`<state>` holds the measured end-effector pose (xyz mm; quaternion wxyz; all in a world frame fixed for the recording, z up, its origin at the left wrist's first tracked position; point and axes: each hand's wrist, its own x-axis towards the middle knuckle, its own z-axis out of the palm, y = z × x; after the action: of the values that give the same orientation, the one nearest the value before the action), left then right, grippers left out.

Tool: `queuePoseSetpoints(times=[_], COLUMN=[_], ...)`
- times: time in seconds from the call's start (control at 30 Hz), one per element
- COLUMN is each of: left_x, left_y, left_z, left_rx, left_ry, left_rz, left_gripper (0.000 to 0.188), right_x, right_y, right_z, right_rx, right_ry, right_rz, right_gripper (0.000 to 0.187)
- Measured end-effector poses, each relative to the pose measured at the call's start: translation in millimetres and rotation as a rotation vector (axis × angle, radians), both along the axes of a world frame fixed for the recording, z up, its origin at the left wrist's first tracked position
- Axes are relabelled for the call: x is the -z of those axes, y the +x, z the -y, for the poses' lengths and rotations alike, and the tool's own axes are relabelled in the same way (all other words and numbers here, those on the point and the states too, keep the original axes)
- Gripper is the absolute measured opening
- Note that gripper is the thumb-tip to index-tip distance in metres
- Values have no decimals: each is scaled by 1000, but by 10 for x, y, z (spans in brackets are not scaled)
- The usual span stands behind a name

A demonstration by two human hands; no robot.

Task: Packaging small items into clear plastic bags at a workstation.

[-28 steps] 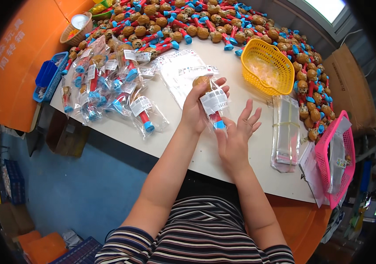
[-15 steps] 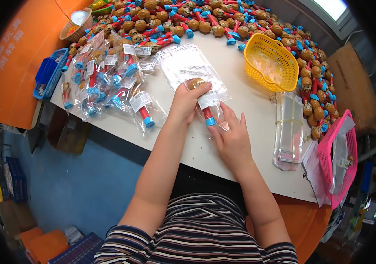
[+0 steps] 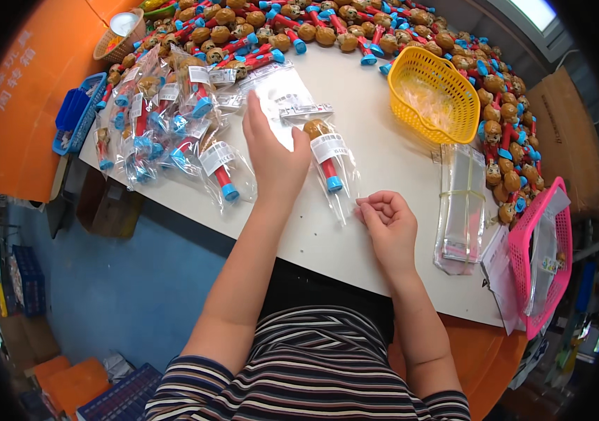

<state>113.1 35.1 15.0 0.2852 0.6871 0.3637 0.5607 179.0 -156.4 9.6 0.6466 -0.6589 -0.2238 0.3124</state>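
A toy with a brown rounded head, red handle and blue end (image 3: 330, 168) lies in a clear plastic bag with a white label (image 3: 329, 148) on the table. My left hand (image 3: 275, 154) is open just left of it, thumb and fingers apart, holding nothing. My right hand (image 3: 389, 228) is closed in a pinch, its fingertips on the right edge of that bag near its lower end. Beyond the left hand lies a stack of flat clear bags with printed labels (image 3: 282, 88). Several bagged toys (image 3: 162, 119) are heaped to the left.
Loose toys (image 3: 324, 35) cover the far and right edges of the white table (image 3: 390, 175). A yellow basket (image 3: 401, 105) holds clear plastic pieces. Banded clear bags (image 3: 462, 210) and a pink basket (image 3: 520, 245) are at right; a blue basket (image 3: 64, 140) is at far left.
My left hand has let go of the bagged toy and moved left, opening. The toy now lies on the table. My right hand has shifted slightly right and down, its fingers closing at the bag's edge.
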Motion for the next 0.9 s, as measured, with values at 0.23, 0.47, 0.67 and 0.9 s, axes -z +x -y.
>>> queuePoseSetpoints(times=[0.23, 0.47, 0.67, 0.9], left_x=[-88, 156, 241, 76], left_y=[-444, -389, -345, -645], left_z=[901, 1006, 1053, 889], left_rx=[513, 379, 338, 608], left_ry=[276, 296, 418, 140], left_rz=[-459, -513, -556, -475], left_gripper=[21, 18, 17, 16], right_x=[-84, -114, -131, -88], right_y=[82, 95, 84, 90], right_z=[-20, -22, -21, -77], right_rx=[-28, -29, -22, 114], right_ry=[-47, -61, -59, -59], right_rz=[-279, -429, -461, -417], right_gripper=[27, 24, 24, 19])
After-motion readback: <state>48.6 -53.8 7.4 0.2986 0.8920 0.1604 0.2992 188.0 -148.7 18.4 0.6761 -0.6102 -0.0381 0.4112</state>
